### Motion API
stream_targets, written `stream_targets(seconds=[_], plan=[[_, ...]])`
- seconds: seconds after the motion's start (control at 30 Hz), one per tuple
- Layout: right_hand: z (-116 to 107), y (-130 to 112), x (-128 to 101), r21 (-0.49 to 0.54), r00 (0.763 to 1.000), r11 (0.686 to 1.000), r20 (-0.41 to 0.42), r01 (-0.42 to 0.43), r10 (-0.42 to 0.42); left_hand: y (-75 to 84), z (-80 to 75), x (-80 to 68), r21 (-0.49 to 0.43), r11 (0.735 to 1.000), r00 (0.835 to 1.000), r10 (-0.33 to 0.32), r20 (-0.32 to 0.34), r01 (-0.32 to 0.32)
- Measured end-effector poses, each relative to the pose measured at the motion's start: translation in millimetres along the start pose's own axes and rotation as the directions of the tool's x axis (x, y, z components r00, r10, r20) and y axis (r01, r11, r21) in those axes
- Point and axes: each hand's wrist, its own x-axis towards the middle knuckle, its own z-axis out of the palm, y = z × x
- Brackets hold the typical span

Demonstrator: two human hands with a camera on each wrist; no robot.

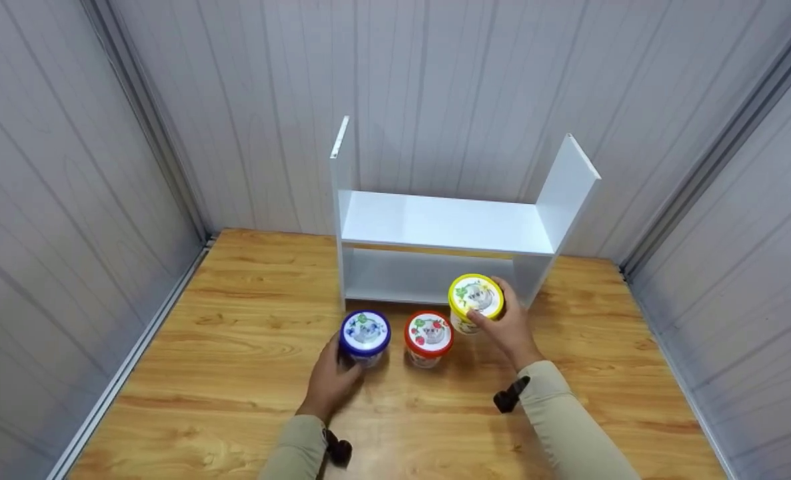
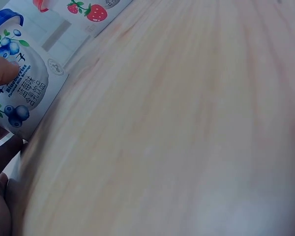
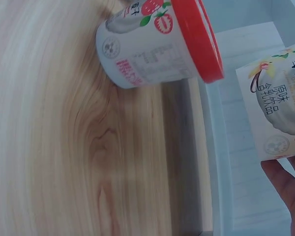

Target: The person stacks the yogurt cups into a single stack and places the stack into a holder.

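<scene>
Both sleeves reach in over the wooden bench (image 1: 235, 373) toward three tubs lined up in front of the white shelf unit (image 1: 445, 230). Left hand (image 1: 328, 383) has its fingers (image 2: 2, 71) curled around the blue-lidded tub (image 1: 364, 335), which stands on the bench left of the shelf unit's open lower bay. Right hand (image 1: 512, 327) has its fingers wrapped on the yellow-lidded tub (image 1: 476, 300), closest to the shelf unit. Between them the red-lidded tub (image 1: 428, 337) stands untouched.
</scene>
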Motion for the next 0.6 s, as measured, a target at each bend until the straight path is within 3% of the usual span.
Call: stream_targets(seconds=[0.37,0.6], plan=[[13,-13,6,-0.014,0.999,0.999,0.02,0.048,-0.048,1.4,-0.2,2.0,-0.038,0.999,1.0,0.015,-0.013,-0.015],[22,-19,9,0.014,0.999,1.0,0.052,-0.001,0.0,-0.3,-0.1,1.2,-0.026,1.0,1.0,0.004,-0.014,-0.004]])
